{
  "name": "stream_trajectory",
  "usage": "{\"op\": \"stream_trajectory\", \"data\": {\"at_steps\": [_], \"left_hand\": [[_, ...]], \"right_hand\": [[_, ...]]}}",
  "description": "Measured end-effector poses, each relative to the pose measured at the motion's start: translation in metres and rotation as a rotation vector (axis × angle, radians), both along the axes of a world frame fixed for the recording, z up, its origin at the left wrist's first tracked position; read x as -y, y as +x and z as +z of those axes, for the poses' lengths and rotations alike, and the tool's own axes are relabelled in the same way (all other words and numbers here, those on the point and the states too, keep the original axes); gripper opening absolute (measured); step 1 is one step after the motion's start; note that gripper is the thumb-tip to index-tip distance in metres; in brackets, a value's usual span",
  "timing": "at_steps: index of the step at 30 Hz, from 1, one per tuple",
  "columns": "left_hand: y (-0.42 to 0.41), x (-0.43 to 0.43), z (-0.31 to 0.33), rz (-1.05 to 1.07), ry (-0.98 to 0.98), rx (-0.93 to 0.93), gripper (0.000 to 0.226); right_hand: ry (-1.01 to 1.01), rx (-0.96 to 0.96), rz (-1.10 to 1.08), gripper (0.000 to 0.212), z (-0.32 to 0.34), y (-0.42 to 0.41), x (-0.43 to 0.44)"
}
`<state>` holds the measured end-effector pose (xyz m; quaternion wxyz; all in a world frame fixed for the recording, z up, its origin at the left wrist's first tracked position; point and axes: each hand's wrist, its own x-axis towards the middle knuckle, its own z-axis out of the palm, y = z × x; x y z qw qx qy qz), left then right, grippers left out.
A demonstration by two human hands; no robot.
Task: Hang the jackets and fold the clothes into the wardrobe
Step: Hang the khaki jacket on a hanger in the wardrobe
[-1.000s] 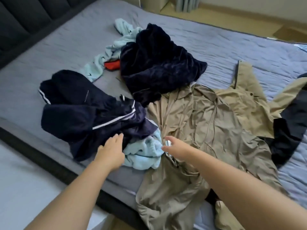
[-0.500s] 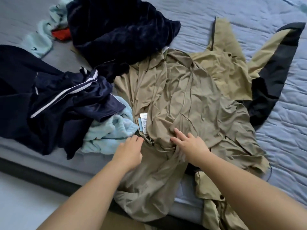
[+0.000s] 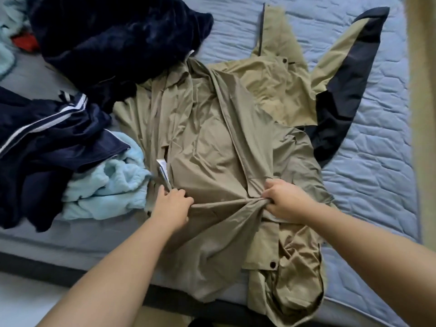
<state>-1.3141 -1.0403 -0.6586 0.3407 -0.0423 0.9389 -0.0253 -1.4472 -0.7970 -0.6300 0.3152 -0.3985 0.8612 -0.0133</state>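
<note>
Jacket (image 3: 212, 142) long axis near-to-far across bed (image 3: 377, 173)

Readable text: none can be made out.
White tag (image 3: 162, 166): it is found on the khaki jacket (image 3: 212, 142), at the left edge of the cloth, just above the left hand (image 3: 170, 205).
Print on the tag: it is too blurred and too small to be read.
Brands, numbers, signs: none can be read on any garment.
</note>
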Motion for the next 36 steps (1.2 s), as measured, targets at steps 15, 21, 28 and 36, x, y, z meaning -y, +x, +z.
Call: {"op": "stream_trajectory", "data": {"at_steps": [15,21,28,36], "left_hand": [[-0.087,-0.088,0.233,-0.18,0.197,-0.278,0.014],[-0.092,-0.115,0.407,-0.265,0.139,-0.4,0.015],[-0.076,-0.149,0.58,-0.297,0.021,-0.533,0.022],[-0.053,-0.164,0.705,-0.288,-0.055,-0.762,0.023]], "right_hand": [[-0.09,-0.328,-0.126,0.018,0.208,-0.068,-0.127],[-0.147,-0.256,-0.162,0.014,0.356,-0.067,-0.154],[-0.403,-0.271,-0.313,0.013,0.485,-0.044,-0.165],[-0.093,0.0,-0.079,0.013,0.598,0.005,-0.175]]}}
